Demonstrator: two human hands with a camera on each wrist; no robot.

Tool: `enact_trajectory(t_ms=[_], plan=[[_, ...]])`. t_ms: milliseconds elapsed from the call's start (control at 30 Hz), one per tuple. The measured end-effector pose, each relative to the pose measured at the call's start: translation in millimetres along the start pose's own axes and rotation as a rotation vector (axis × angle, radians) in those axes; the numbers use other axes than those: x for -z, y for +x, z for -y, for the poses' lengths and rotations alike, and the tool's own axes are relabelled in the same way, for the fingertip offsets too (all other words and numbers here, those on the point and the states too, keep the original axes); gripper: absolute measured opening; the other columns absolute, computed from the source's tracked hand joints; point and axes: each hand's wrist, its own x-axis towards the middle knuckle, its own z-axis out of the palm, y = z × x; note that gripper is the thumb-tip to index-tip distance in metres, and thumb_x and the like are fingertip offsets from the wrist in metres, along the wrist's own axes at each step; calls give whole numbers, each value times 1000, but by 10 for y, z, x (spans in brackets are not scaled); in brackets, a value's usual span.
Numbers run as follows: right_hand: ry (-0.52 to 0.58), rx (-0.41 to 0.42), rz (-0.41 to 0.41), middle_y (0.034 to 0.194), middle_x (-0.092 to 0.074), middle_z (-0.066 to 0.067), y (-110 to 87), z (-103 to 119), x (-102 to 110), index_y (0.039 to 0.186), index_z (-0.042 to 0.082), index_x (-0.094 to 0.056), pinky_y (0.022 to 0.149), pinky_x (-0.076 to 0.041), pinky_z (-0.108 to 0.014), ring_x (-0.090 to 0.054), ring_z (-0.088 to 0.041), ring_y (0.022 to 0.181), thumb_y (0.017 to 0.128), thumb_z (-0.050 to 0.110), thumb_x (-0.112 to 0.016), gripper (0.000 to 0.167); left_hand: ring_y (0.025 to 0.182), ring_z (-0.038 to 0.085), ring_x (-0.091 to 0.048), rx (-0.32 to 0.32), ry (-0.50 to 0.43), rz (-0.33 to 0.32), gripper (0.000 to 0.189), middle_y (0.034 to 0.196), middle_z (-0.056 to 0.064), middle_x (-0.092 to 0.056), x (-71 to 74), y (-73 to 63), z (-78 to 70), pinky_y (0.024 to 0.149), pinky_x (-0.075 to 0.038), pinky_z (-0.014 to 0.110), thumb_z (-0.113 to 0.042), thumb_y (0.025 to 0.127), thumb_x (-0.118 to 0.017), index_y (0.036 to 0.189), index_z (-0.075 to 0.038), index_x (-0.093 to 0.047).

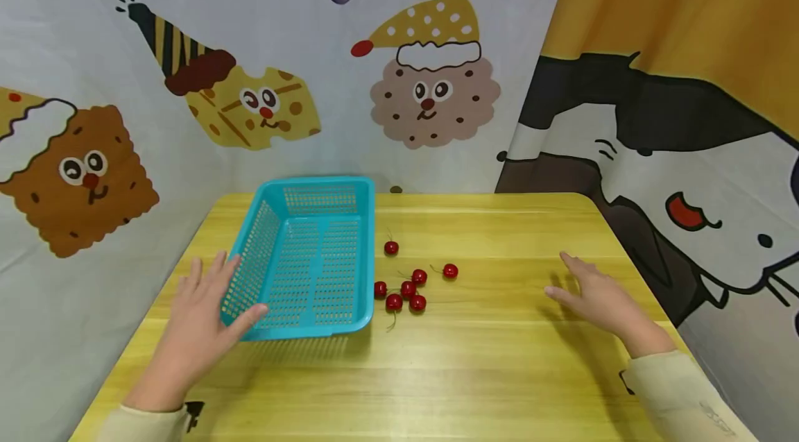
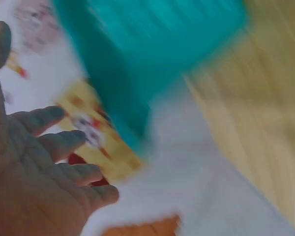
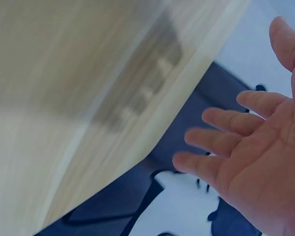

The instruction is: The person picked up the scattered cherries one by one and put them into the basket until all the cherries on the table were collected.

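Observation:
A turquoise plastic basket [image 1: 317,272] with perforated walls stands on the left half of the table, nothing inside it. My left hand [image 1: 200,331] is spread at its left side, thumb in front of the near left corner; in the left wrist view the fingers [image 2: 71,145] look apart from the basket [image 2: 157,54]. Several red cherries [image 1: 408,289] with stems lie right of the basket, most of them clustered, one cherry [image 1: 391,248] farther back and another [image 1: 449,271] to the right. Over the table's right side, my right hand [image 1: 599,296] holds nothing, its fingers extended.
The yellow wood-grain table [image 1: 487,366] has rounded far corners. Behind it hangs a pale cloth [image 1: 287,26] printed with cartoon biscuits, and a curtain [image 1: 674,109] with a cartoon animal falls along the right edge.

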Motion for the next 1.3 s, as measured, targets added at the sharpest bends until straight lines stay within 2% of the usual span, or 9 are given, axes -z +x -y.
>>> enact_trajectory(t_ms=[67,167,333,400,533,667,800,1067,1300], plan=[[19,25,10,164,-33,-41,54,120,-13,167,-4,-21,112,-36,-78,-37,-65,146,104,61,-61,99,159,65,-10,-33,-22,-1,88,171,33,-30,-77,-60,-246,124,-8,80,-48,96,-78,163,-4,-41],[38,61,13,162,-42,-37,151,304,-54,166,-3,-28,110,-44,-73,-47,-60,143,105,58,-61,92,157,62,-22,-55,-18,40,80,168,26,-40,-237,-148,-538,123,-16,79,-52,94,-79,155,-8,-54],[64,127,12,159,-52,-29,380,682,-155,162,2,-41,112,-46,-68,-53,-53,143,106,54,-61,79,151,51,-45,-24,33,120,76,158,14,-58,-494,-216,-766,123,-20,78,-61,93,-75,149,-12,-61],[83,159,21,159,-53,-25,481,856,-206,162,5,-44,112,-48,-65,-55,-50,142,106,50,-63,74,143,45,-57,-23,68,111,71,149,10,-67,-585,-228,-792,122,-24,77,-62,93,-75,144,-14,-66],[92,229,43,160,-55,-20,660,1171,-319,160,9,-48,108,-53,-61,-64,-45,135,106,41,-67,65,118,31,-72,-29,123,28,51,123,1,-80,-736,-239,-811,115,-39,67,-59,90,-79,123,-20,-77],[5,267,28,157,-57,-22,794,1365,-465,159,13,-51,104,-55,-60,-69,-42,127,105,39,-69,62,97,22,-73,-25,157,-48,39,102,-5,-82,-846,-219,-833,96,-47,49,-58,87,-82,105,-23,-81],[-86,287,-3,148,-63,-24,866,1452,-597,153,12,-58,101,-57,-61,-69,-42,124,103,36,-72,57,82,16,-69,-43,188,-114,40,91,-7,-81,-924,-220,-851,82,-41,36,-62,82,-85,95,-24,-81],[-171,323,-32,125,-73,-15,933,1485,-723,134,8,-73,89,-62,-51,-74,-32,106,99,26,-78,39,72,10,-62,-95,206,-226,42,83,-9,-79,-982,-231,-839,78,-37,33,-65,79,-85,90,-24,-80],[-133,322,-15,106,-75,-11,959,1539,-764,121,7,-77,89,-62,-49,-72,-27,96,95,13,-81,26,73,12,-63,-96,212,-232,44,81,-9,-78,-951,-203,-819,81,-38,35,-66,77,-86,88,-23,-79]])
